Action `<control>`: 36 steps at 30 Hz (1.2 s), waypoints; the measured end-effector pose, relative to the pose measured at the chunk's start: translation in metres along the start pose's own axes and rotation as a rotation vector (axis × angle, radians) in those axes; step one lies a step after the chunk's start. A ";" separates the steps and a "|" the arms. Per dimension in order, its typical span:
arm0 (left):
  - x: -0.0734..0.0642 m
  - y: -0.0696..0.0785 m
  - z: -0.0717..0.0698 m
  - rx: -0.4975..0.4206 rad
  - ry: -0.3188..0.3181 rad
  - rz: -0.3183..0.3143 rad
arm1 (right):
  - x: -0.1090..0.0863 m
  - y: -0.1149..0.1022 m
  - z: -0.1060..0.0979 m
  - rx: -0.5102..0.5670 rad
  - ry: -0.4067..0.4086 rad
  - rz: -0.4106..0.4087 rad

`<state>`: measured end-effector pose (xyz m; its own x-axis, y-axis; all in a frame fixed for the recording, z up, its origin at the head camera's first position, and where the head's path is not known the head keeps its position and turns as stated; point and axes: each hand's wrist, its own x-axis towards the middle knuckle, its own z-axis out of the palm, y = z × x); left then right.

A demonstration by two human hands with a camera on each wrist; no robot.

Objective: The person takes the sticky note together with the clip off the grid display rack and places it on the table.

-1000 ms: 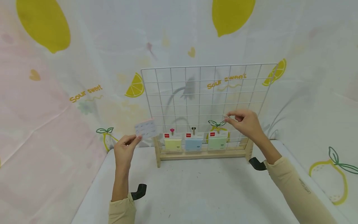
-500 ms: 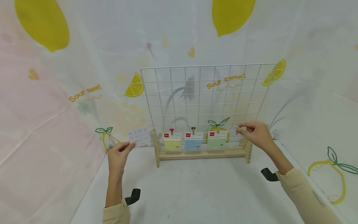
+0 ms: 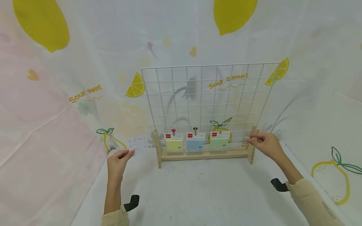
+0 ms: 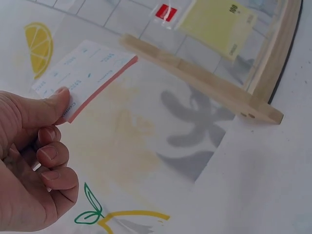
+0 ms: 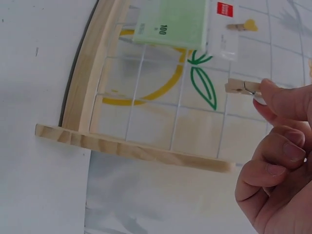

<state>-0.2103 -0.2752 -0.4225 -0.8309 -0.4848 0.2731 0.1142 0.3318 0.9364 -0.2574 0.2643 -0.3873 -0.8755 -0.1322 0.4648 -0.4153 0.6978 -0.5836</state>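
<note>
My left hand (image 3: 118,161) pinches a thin pad of sticky notes (image 4: 90,73) between thumb and fingers, left of the wire grid rack (image 3: 210,66). The pad shows a white back with blue print and a reddish edge. Between the right hand's (image 3: 267,146) thumb and forefinger is a small wooden clothespin (image 5: 236,87), near the rack's right post. Yellow (image 3: 174,145), blue and green (image 3: 219,143) sticky-note packs hang in a row low on the grid. A pink-topped clip (image 3: 173,131) holds the yellow pack, and a black-topped clip (image 3: 195,130) the blue one.
The rack's wooden base (image 3: 205,156) stands toward the back of a white table (image 3: 203,191). Behind it hangs a lemon-print cloth (image 3: 172,31). A yellow heart-topped clip (image 5: 243,26) is on the green pack.
Both hands have moved apart and lower: the left goes left and down with the pad, the right goes right and down with the clothespin. The hanging packs stay put.
</note>
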 end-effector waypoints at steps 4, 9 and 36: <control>-0.001 -0.008 -0.001 0.039 -0.010 -0.033 | -0.006 0.008 0.001 -0.039 -0.014 0.011; -0.001 -0.018 -0.001 0.067 -0.037 -0.066 | -0.014 0.022 0.006 -0.082 -0.024 0.032; -0.007 -0.054 0.000 0.187 -0.221 -0.230 | -0.055 0.075 0.020 -0.155 -0.192 0.205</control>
<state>-0.2108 -0.2894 -0.4746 -0.9231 -0.3842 -0.0130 -0.1736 0.3866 0.9058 -0.2449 0.3100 -0.4697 -0.9738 -0.0980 0.2053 -0.1958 0.8205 -0.5371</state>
